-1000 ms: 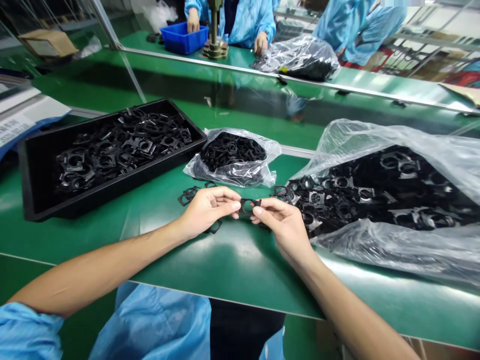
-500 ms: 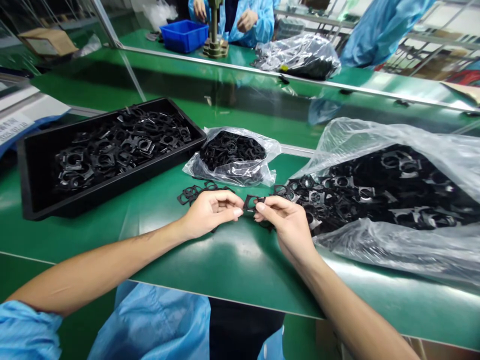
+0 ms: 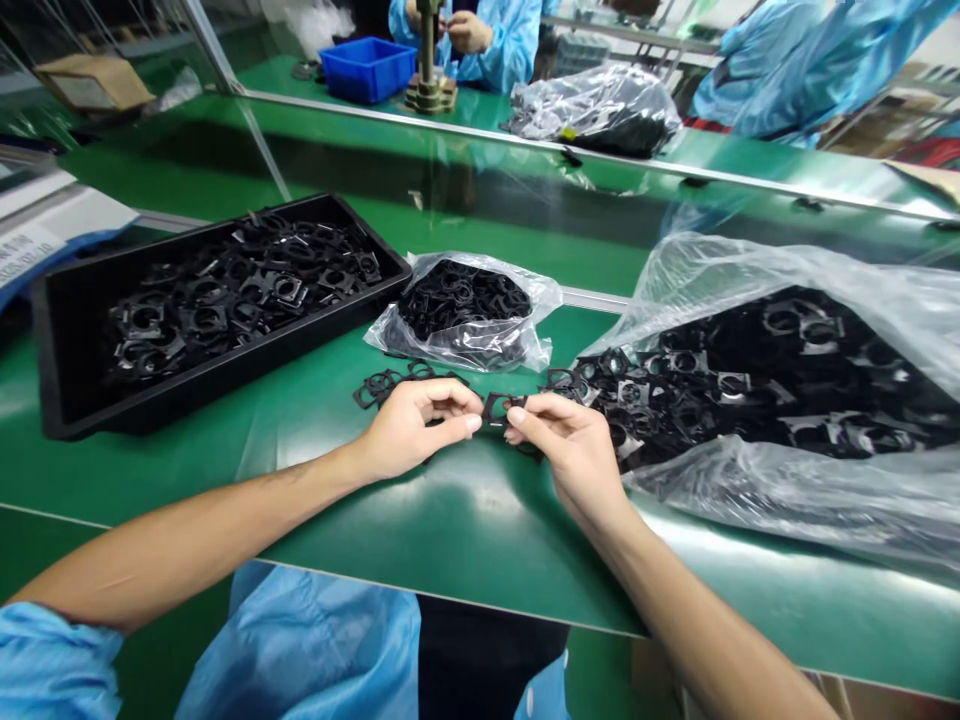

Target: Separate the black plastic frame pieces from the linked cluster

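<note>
Green worktop stretches across the scene before us, its near edge crossing in front of a blue smock. On the right we see the largest load, a clear plastic bag lying open, with black plastic frames heaped in it and spilling from its left side. To the left sits a long black tray, set at a slant and well filled with similar ring-holed frames. Across a far bench we make out a co-worker's blue sleeves, a second clear bag with dark contents, and a blue plastic bin just left of a metal post. Between tray and large bag lies a small clear bag, also holding black frames.

Nearer to us, two bare hands meet above the middle of the worktop. The right hand pinches one black frame by its right side, between thumb and fingers. The left hand is loosely curled at the frame's left edge, thumb apart from the index finger (we cannot tell whether its fingertips touch or grip the piece). Just beyond the left hand, a few loose frames lie on the green surface.
</note>
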The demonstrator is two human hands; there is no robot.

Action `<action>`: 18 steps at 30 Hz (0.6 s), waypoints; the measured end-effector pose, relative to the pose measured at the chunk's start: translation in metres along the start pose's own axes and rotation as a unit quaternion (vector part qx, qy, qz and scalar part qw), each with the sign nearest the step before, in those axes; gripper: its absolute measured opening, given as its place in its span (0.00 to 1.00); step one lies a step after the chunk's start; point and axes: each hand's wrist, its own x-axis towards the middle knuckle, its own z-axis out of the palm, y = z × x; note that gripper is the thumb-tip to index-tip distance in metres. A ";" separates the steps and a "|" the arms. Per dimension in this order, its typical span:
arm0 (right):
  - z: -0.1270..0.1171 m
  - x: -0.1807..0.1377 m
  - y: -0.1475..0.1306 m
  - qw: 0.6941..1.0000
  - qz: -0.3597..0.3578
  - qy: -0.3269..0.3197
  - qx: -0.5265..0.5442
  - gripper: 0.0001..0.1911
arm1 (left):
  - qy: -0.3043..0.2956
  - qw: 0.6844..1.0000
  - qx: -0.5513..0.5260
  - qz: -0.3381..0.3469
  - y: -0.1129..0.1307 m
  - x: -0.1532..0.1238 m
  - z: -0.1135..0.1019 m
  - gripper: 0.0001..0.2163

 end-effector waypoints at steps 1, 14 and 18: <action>0.000 0.000 0.000 1.000 0.000 -0.002 -0.001 0.19 | 0.000 1.000 -0.003 0.000 0.000 0.000 0.000 0.11; 0.001 -0.002 0.000 1.000 0.003 -0.001 0.008 0.16 | 0.001 1.000 0.020 0.004 0.001 0.000 0.001 0.09; 0.002 -0.002 -0.001 1.000 0.002 0.005 0.014 0.17 | -0.003 1.000 0.022 0.012 0.002 -0.001 0.000 0.06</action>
